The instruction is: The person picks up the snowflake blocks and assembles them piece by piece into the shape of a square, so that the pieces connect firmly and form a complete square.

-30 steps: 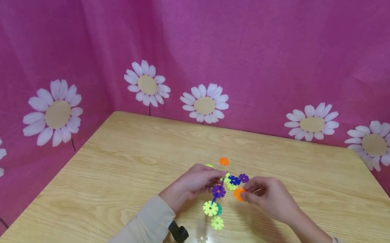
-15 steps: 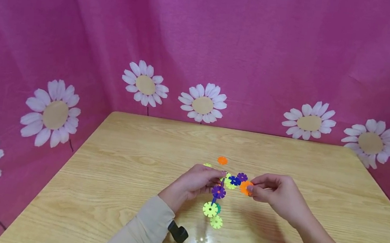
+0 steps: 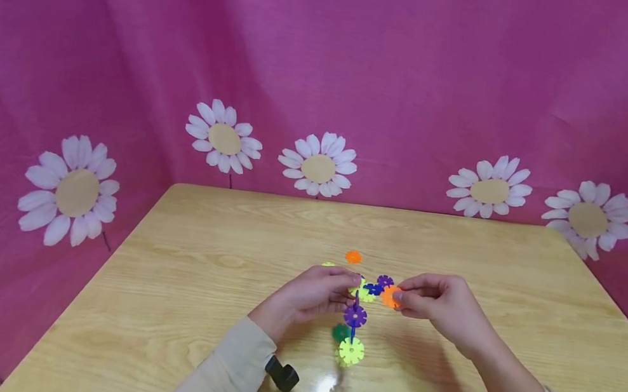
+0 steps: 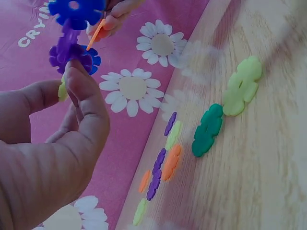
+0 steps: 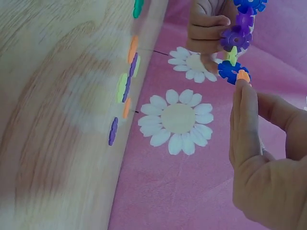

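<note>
A chain of notched, flower-shaped plastic discs hangs above the table, with a purple disc (image 3: 355,316) in its middle and a yellow-green disc (image 3: 352,351) at its near end. Thumb and fingers of my left hand (image 3: 310,291) pinch the chain near its far end, as the left wrist view shows. My right hand (image 3: 443,305) pinches an orange disc (image 3: 389,296) by its edge. That disc meets the chain's blue end disc (image 5: 230,72) in the right wrist view; whether they are slotted together I cannot tell.
Loose discs lie on the wooden table (image 3: 218,237): a green disc (image 4: 208,130), a yellow-green disc (image 4: 243,86) and, farther off, an orange disc (image 3: 353,257), a purple disc (image 3: 385,281) and several others. A pink curtain (image 3: 407,72) with white daisies stands behind the table.
My right hand has brought the orange disc up and against the chain's blue end disc. The chain's near end has swung rightward, over the loose yellow-green disc. The left hand keeps its grip.
</note>
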Tool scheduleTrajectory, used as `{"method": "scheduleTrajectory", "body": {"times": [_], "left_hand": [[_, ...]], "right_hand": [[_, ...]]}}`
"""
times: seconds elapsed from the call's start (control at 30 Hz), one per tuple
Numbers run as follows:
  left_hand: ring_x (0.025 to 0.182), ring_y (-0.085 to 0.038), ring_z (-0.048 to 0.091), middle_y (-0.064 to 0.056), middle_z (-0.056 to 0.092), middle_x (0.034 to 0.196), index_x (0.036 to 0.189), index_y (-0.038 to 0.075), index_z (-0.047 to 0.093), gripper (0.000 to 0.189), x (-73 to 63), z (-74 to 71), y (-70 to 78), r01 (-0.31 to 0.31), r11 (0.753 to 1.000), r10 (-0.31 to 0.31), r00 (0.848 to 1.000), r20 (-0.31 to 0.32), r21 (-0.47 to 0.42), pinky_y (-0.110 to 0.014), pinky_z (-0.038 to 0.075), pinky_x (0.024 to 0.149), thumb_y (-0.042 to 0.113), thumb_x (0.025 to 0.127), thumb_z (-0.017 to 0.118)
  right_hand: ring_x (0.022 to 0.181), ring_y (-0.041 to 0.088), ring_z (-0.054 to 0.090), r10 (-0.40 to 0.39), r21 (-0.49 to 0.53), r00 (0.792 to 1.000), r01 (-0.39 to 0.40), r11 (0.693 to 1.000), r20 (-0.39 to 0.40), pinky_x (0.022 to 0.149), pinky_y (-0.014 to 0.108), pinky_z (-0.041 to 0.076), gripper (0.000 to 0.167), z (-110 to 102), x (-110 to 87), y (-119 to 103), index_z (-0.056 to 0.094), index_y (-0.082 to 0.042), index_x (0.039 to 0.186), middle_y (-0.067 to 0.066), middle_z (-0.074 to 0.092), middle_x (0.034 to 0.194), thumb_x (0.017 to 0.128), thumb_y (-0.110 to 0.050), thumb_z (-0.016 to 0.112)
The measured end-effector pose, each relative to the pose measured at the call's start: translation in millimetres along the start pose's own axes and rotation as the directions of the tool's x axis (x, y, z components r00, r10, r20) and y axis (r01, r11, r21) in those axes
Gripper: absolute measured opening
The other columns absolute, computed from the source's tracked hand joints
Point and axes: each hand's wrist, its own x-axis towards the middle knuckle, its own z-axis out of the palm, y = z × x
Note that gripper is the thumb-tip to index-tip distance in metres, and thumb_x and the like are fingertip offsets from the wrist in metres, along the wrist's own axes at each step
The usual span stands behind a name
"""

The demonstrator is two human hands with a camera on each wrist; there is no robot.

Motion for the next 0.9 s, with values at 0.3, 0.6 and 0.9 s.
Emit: {"method": "scheduleTrajectory", "body": {"times": [0.3,0.6,0.9], "left_hand": [[0.071,-0.008,0.060,0.001,0.062,0.082,0.113,0.000,0.067,0.030,-3.1,6.1,2.6,0.039,0.998,-0.040,0.999,0.028,0.044,-0.018,0.054,0.066,0.027,0.100,0.062],[0.069,-0.008,0.060,0.002,0.059,0.086,0.104,-0.004,0.068,0.036,-4.2,7.8,0.3,0.027,0.995,-0.042,0.988,0.146,0.100,-0.018,0.050,0.065,0.031,0.102,0.059],[0.066,-0.007,0.053,0.003,0.052,0.079,0.097,0.001,0.069,0.029,-2.4,2.7,-3.3,0.037,0.997,-0.048,0.986,0.160,0.069,-0.018,0.047,0.065,0.025,0.103,0.056]], "right_hand": [[0.085,0.015,0.074,-0.018,0.056,1.000,0.018,0.998,-0.003,0.080,0.036,0.060,0.034,-1.0,0.9,0.7,0.068,0.011,0.114,0.012,0.075,0.101,0.092,-0.014,0.073],[0.082,0.014,0.073,-0.032,0.073,0.999,0.030,0.997,0.017,0.078,0.035,0.061,0.033,0.3,1.0,-1.5,0.067,0.014,0.113,0.014,0.074,0.099,0.091,-0.011,0.071],[0.082,0.016,0.073,-0.052,0.084,0.998,0.048,0.995,0.039,0.079,0.035,0.060,0.032,2.5,-0.4,-1.0,0.068,0.013,0.112,0.016,0.074,0.102,0.093,-0.012,0.071]]}}
